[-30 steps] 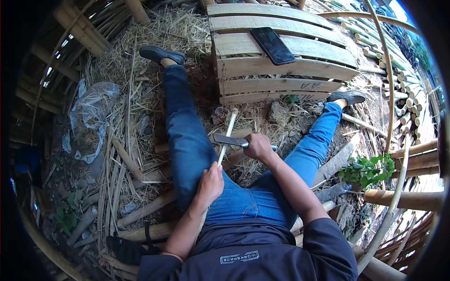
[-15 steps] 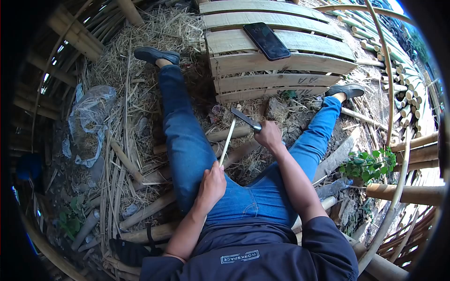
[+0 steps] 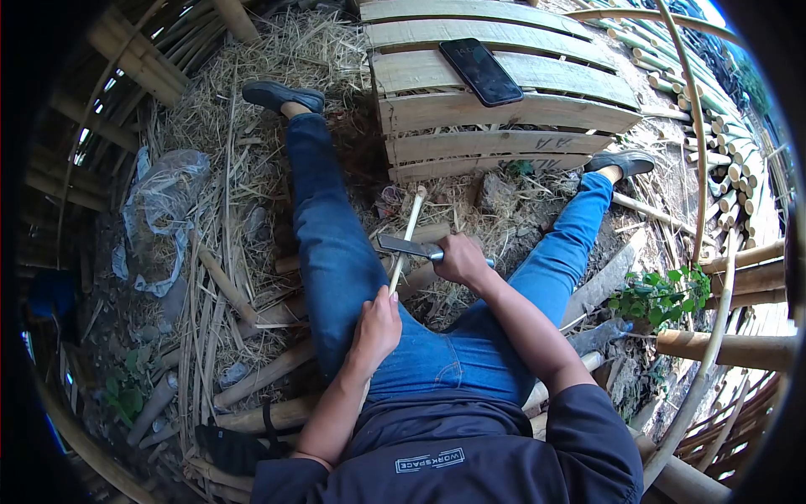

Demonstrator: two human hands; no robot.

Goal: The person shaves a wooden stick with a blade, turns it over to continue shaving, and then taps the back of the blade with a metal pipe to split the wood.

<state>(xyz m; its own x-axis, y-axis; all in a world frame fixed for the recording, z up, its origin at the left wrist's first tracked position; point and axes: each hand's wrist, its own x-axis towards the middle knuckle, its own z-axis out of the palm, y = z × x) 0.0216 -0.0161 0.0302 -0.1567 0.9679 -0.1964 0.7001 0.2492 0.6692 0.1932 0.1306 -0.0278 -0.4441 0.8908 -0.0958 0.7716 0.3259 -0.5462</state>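
Note:
My left hand (image 3: 375, 332) is closed around a thin pale bamboo stick (image 3: 410, 228), which slants up and away over my left thigh. The stick's lower part runs back under my forearm toward my waist. In my right hand (image 3: 463, 260) I grip a knife (image 3: 408, 246) by its handle. Its broad blade lies across the stick, a little beyond my left fingers, and appears to touch it. The far end of the stick shows free above the straw-covered ground.
A slatted wooden crate (image 3: 495, 112) stands ahead between my feet, with a phone (image 3: 480, 72) on top. Clear plastic sheeting (image 3: 164, 214) lies on straw to the left. Cut bamboo poles (image 3: 739, 155) are stacked at right, near a leafy plant (image 3: 663, 298).
My right hand has drawn the knife back toward me and to the left, from near the stick's far end to its middle. My left hand holds nearly still.

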